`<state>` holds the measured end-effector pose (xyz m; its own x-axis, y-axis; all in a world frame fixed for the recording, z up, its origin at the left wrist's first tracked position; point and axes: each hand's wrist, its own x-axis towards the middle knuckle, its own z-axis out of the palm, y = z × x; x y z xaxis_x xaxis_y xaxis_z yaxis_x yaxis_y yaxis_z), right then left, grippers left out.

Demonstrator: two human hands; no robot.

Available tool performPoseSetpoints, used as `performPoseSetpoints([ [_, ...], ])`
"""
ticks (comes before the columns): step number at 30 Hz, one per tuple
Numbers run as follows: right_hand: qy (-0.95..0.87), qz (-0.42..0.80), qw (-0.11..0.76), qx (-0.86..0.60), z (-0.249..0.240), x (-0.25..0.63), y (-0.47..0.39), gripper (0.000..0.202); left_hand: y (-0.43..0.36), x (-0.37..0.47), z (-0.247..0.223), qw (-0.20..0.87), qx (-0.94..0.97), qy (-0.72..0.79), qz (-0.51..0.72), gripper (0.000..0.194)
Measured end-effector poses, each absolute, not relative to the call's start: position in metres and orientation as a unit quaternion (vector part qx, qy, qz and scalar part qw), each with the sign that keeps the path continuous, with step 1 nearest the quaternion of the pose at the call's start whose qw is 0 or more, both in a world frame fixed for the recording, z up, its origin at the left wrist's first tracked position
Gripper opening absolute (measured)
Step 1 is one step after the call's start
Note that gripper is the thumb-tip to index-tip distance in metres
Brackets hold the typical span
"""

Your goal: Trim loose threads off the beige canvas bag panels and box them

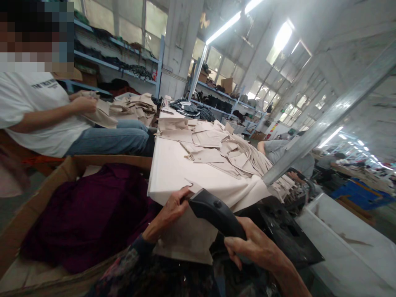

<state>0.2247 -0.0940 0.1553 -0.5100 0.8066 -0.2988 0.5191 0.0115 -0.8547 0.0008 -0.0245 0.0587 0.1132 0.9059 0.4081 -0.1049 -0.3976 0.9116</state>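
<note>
A beige fabric piece (188, 239) hangs below the near edge of the white-covered table (173, 169). My left hand (173, 208) pinches its upper edge, fingers closed. Wrapped around the handle of a black handheld trimmer (216, 208) is my right hand (250, 243). The trimmer's head touches or nearly touches the cloth just right of my left fingertips; the exact contact is hidden. Thin pointed fabric ends stick up beyond my left fingers. Farther back on the table lie many loose beige pieces (207, 138).
A cardboard box (66, 173) with dark purple cloth (99, 214) stands at left, near a seated person (40, 111) holding beige fabric. A slanted metal post (328, 119), black machine plate (287, 231) and white bin (349, 243) are at right.
</note>
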Motion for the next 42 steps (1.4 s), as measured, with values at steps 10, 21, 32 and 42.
performPoseSetpoints([
  [10,-0.701,0.451,0.222,-0.506,0.166,0.267,-0.09,0.031,0.065,-0.041,0.208,-0.105,0.673,0.402,0.612,0.036],
  [21,-0.661,0.484,0.224,-0.528,0.132,0.276,-0.074,0.023,0.09,0.003,0.088,-0.158,0.902,0.315,0.251,0.033],
  [32,-0.65,0.503,0.211,-0.53,0.109,0.276,-0.028,0.019,0.031,0.003,-0.003,0.117,0.753,0.505,0.406,0.032],
  [42,-0.646,0.55,0.181,-0.497,0.086,0.248,0.019,0.016,0.057,0.027,0.01,0.466,0.413,0.554,0.552,0.029],
])
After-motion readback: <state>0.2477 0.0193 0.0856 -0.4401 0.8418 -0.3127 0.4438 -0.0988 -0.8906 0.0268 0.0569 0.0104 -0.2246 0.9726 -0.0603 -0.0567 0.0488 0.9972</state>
